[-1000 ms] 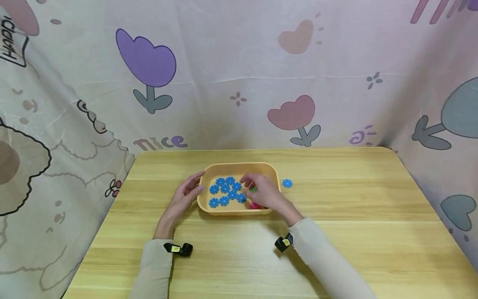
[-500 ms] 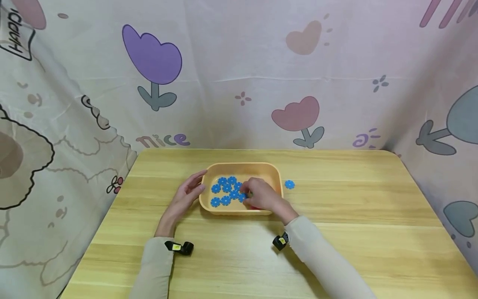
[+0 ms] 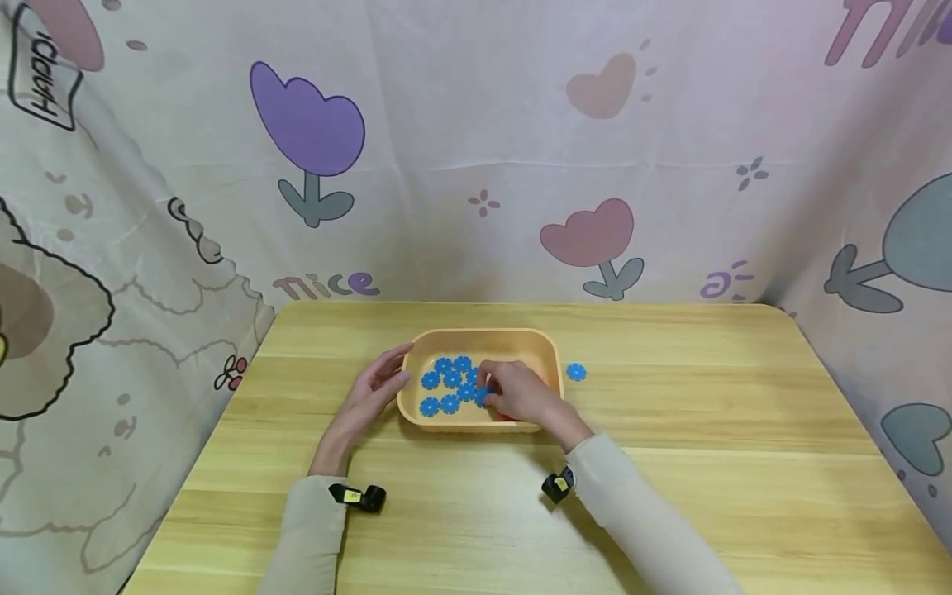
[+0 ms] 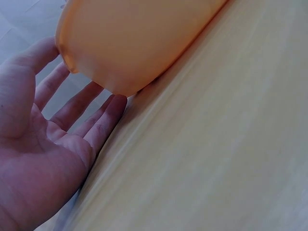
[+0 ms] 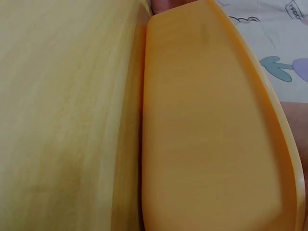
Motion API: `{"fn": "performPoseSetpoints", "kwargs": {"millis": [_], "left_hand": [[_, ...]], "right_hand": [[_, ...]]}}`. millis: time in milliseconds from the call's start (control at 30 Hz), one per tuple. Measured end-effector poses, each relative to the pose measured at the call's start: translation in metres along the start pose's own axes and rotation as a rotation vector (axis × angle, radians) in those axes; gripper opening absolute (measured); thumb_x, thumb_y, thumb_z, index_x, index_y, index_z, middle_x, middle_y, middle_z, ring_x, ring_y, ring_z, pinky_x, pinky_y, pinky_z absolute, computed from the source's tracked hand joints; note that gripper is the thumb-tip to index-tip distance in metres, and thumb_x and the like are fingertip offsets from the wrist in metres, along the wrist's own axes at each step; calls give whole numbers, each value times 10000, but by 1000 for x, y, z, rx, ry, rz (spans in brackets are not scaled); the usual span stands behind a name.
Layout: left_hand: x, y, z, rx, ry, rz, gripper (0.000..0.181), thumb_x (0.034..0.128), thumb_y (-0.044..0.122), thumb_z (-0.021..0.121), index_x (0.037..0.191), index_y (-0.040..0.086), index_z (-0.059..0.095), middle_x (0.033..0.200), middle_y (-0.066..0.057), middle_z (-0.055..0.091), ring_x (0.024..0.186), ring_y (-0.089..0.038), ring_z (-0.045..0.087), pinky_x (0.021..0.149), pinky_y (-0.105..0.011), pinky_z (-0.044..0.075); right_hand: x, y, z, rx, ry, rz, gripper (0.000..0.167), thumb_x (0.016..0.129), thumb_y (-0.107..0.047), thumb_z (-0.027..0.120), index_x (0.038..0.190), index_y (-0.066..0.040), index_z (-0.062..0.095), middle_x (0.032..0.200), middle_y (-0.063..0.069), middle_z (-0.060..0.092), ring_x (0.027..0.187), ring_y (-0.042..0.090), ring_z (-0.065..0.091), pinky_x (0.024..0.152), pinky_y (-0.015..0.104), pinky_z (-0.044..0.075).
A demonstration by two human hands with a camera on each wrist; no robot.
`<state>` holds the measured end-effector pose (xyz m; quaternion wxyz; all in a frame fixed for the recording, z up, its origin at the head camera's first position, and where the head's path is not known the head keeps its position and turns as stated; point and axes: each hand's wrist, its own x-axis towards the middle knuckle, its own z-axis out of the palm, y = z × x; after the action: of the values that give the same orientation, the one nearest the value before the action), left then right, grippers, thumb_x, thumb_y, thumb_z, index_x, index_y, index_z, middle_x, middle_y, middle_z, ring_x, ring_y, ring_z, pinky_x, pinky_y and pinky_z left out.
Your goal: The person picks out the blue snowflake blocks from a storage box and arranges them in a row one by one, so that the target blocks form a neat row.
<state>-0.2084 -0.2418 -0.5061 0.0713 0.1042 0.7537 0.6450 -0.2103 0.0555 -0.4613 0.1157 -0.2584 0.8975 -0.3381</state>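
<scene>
An orange-yellow tray [image 3: 470, 426] holds several blue flower-shaped pieces [image 3: 449, 403], mostly in its left half. My left hand [image 3: 364, 398] rests against the tray's left end; in the left wrist view the fingers of this hand [image 4: 45, 144] are spread and touch the tray's outer wall [image 4: 130, 43]. Reaching inside the tray, my right hand [image 3: 524, 392] has thumb and fingers around a blue piece [image 3: 482, 397]. Some red [image 3: 502, 417] shows under that hand. In the right wrist view the tray's side [image 5: 207, 120] hides the fingertips.
One blue flower piece [image 3: 576, 372] lies on the wooden table [image 3: 706, 397], to the right of the tray. A patterned cloth [image 3: 446, 124] hangs behind the table and along its sides.
My right hand has lowered slightly and moved left onto a blue piece, and the green piece under it is now hidden. My left hand stays at the tray's end.
</scene>
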Motion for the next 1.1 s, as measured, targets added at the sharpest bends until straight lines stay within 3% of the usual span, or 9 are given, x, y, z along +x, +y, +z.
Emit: {"fn": "performPoseSetpoints", "kwargs": {"millis": [133,333,533,800,967,1100], "left_hand": [[-1,-2,1,-5,7,-7,516,1037,297,635,1529,231,492,1562,-99,459,1384,-313,487,1028,-254,496],[-3,-3,2,3,3,-10,522,1042,284,629,1537,211,481,1572,-132,442,1401,-341,466,1025,-240,491],[-2,-3,1,13,13,-7,496,1049,255,616,1529,229,492,1569,-117,451,1396,-331,475,1026,-245,491],[-1,-2,1,25,11,0,496,1062,215,591,1543,199,473,1585,-139,428,1425,-348,437,1068,-285,469],[-1,0,2,24,20,-4,500,1054,248,608,1538,223,483,1579,-114,443,1414,-327,457,1064,-282,471],[-1,0,2,9,17,-5,494,1049,260,617,1527,244,495,1574,-81,452,1406,-298,467,1061,-283,477]], "right_hand": [[-1,2,1,48,55,-39,90,973,-5,673,1035,-70,665,872,34,695,722,150,596,669,306,521],[-5,4,-2,143,116,-66,149,997,-24,646,1143,-43,673,949,55,683,735,159,646,626,242,566],[-11,6,-12,253,176,-112,182,1000,1,623,1179,3,656,990,176,692,743,180,672,620,262,589],[-27,10,-24,321,250,-130,228,993,10,634,1207,-65,658,988,99,713,821,327,718,681,270,608],[-39,12,-32,316,291,-119,259,978,4,662,1227,-67,666,1023,79,722,818,275,715,668,294,610],[-48,15,-39,355,307,-106,339,943,60,679,1263,-48,659,1059,120,712,853,323,724,694,362,630]]}}
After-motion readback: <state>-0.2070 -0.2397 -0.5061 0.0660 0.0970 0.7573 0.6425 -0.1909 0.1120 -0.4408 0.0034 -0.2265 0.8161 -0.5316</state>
